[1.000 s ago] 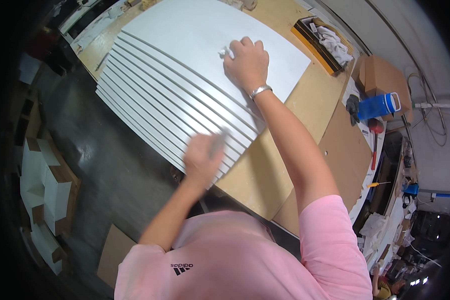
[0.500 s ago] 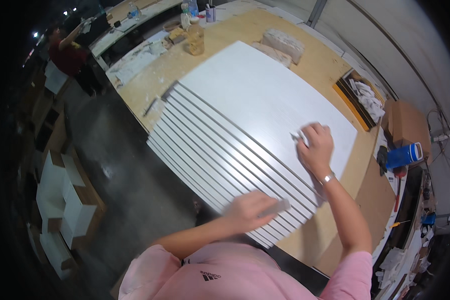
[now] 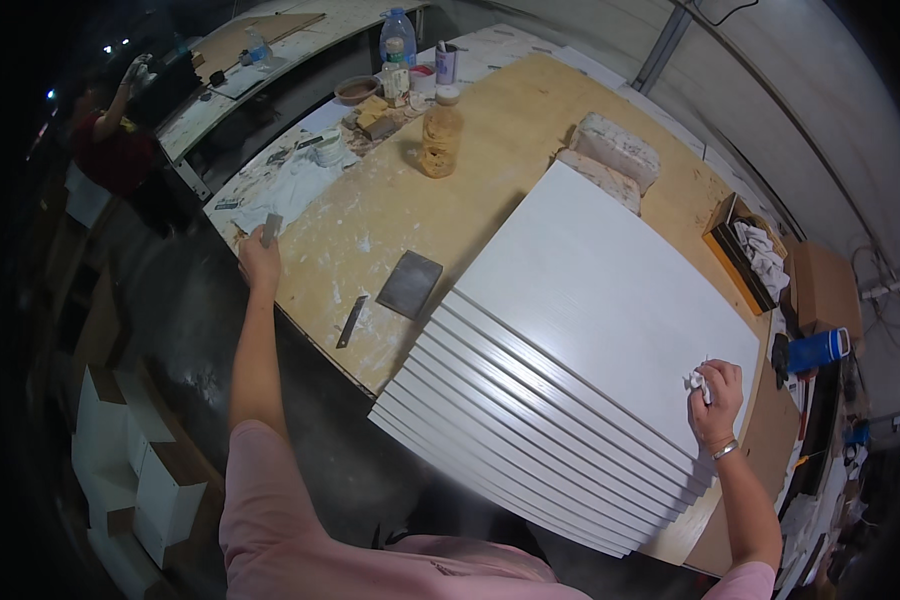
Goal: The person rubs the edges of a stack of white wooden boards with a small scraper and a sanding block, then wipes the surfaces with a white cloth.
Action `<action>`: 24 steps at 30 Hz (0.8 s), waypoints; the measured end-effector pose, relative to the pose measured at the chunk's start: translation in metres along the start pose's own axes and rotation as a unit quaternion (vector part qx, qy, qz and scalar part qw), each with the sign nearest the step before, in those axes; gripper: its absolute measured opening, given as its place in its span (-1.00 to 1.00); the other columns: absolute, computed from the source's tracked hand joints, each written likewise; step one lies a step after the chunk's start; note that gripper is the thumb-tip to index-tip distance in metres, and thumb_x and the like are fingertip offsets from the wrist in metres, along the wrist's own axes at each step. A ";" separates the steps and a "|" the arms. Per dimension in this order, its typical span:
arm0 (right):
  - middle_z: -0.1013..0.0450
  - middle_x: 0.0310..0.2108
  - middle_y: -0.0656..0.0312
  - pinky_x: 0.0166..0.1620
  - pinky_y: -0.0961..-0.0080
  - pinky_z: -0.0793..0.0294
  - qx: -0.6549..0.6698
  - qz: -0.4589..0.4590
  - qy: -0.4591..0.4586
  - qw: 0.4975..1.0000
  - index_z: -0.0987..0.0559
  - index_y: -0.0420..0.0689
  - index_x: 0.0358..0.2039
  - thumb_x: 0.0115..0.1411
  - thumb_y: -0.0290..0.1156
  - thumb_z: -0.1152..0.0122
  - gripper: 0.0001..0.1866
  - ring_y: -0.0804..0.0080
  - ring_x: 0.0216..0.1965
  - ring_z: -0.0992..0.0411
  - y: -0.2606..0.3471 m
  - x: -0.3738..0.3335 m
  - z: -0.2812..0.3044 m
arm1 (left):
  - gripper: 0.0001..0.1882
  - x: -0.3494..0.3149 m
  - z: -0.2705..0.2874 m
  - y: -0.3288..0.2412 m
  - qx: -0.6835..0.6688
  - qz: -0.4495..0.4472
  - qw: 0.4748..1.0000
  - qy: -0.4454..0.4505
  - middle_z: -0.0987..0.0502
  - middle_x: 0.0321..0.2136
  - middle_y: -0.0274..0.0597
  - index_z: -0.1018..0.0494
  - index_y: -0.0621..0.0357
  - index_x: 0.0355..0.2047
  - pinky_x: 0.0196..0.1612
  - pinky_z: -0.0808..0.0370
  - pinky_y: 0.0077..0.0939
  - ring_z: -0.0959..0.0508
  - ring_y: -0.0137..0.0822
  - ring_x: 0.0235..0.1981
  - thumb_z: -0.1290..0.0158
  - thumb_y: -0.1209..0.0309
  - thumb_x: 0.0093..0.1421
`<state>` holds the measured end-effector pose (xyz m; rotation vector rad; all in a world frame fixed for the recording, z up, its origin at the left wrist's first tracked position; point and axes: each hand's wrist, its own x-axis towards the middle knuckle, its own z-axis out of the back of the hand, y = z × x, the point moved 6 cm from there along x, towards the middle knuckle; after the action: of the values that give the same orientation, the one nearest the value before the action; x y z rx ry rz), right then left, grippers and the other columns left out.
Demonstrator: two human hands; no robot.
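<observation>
My left hand [image 3: 259,264] is reached out to the table's left edge. Its fingers are closed around a small grey flat block [image 3: 272,229] that sticks up above them. My right hand [image 3: 717,400] is at the right side of a stack of white panels [image 3: 610,270], pinching a crumpled white rag [image 3: 698,384] over the top panel. The panels lie stepped, so their near edges show as a row of strips. Left of the stack lie a dark grey rectangular pad [image 3: 410,284] and a narrow dark blade-like tool [image 3: 351,321].
A bottle of yellowish liquid [image 3: 440,135] stands behind, near a brown bowl [image 3: 357,90] and a stained white cloth [image 3: 295,180]. Wrapped blocks [image 3: 615,150] sit beyond the panels. An open box of rags [image 3: 755,255] and a blue bottle [image 3: 815,348] are at right. Another person [image 3: 115,150] stands far left.
My left hand has swung from the panels' near edges to the table's left edge, still with the grey block. My view has shifted, and the grey pad and blade-like tool now show beside the stack.
</observation>
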<state>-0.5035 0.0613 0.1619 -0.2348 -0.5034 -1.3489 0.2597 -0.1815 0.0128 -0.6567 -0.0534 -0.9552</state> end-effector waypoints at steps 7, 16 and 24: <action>-0.50 -0.24 0.19 -0.13 0.23 -0.44 -0.097 -0.103 0.001 0.990 -0.59 -0.10 -0.28 0.01 -0.47 -0.20 -0.79 0.10 -0.20 -0.39 -0.005 0.007 -0.011 | -0.57 -0.020 -0.015 -0.069 -0.264 -0.085 0.960 0.049 -0.57 -0.05 0.00 -0.52 0.21 0.09 -0.04 -0.54 -0.28 -0.61 -0.21 -0.17 -0.19 0.50 0.19; -0.44 0.05 0.19 0.00 0.51 -0.45 0.638 -0.249 0.099 0.722 -0.43 -0.22 0.23 0.41 -0.11 -0.08 -0.47 0.52 -0.05 -0.41 0.181 0.095 -0.056 | -0.25 -0.289 0.133 -0.335 -0.390 -0.450 0.761 0.257 -0.35 0.24 0.00 -0.21 0.22 0.36 0.25 -0.33 -0.37 -0.44 -0.05 0.20 -0.23 0.47 0.17; -0.37 0.20 -0.07 0.26 0.15 -0.31 0.082 -0.075 0.046 0.993 -0.51 -0.19 0.14 0.33 -0.13 -0.13 -0.51 0.01 0.20 -0.31 0.006 0.026 -0.010 | -0.43 -0.255 0.110 -0.317 -0.487 -0.256 0.773 0.317 -0.45 0.22 -0.01 -0.34 0.19 0.31 0.25 -0.37 -0.41 -0.44 -0.25 0.22 -0.08 0.54 0.26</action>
<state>-0.4917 0.0356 0.1669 -0.0005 -0.5596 -1.4483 -0.1093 -0.0600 0.1764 -1.2656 0.9827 -1.7125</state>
